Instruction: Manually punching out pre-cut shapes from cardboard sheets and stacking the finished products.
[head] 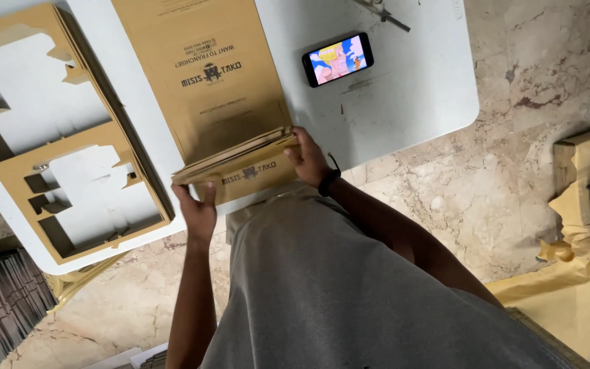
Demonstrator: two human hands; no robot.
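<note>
A stack of flat brown cardboard box blanks (206, 75) lies on a white table (411, 96), its near end folded up at the table's edge. My left hand (198, 210) grips the folded flap's left corner. My right hand (307, 158), with a black band on the wrist, holds the flap's right corner. Both hands press the folded end (250, 171) of the stack between them.
A pile of punched-out cardboard sheets (56, 137) lies on the table's left. A phone (337, 59) with a lit screen rests beyond my right hand. Dark flat packs (1, 301) stand on the marble floor at lower left, and yellow-brown paper (561, 287) lies at right.
</note>
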